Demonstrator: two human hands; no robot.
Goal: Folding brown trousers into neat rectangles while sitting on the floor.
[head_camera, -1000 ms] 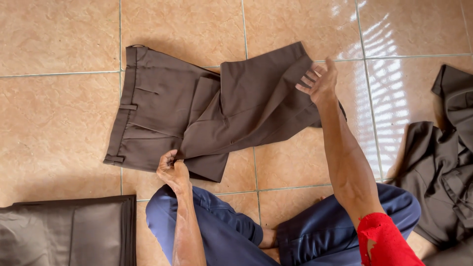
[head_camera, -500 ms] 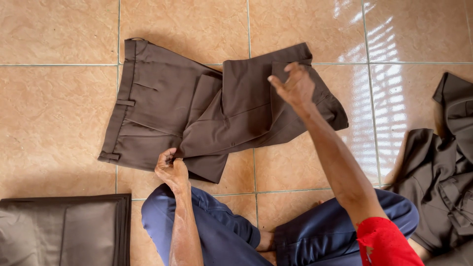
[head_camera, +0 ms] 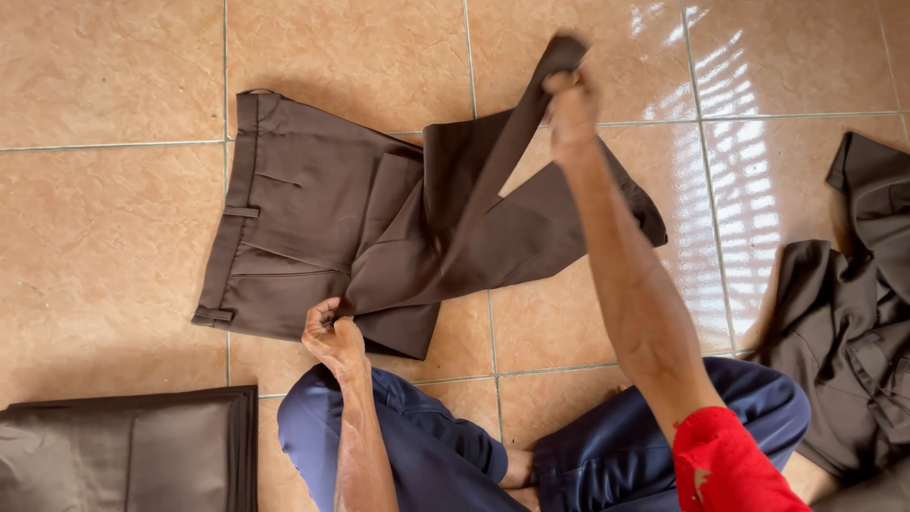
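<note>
A pair of dark brown trousers [head_camera: 303, 228] lies on the tiled floor, waistband to the left. My left hand [head_camera: 330, 332] pinches the near edge of the trousers at the crotch fold and presses it down. My right hand [head_camera: 572, 102] is raised over the floor, fingers closed on the end of one trouser leg [head_camera: 517, 142], which is lifted and hangs taut toward the fold. The other leg lies flat beneath it, reaching right.
A folded dark brown garment [head_camera: 133, 450] lies at the lower left. A heap of loose dark brown clothes [head_camera: 853, 313] sits at the right edge. My crossed legs in blue trousers [head_camera: 445, 455] fill the bottom centre. The floor is glossy beige tile.
My right hand has gripped the trouser leg's end and lifted it up and leftward off the floor. My left hand has stayed on the fold.
</note>
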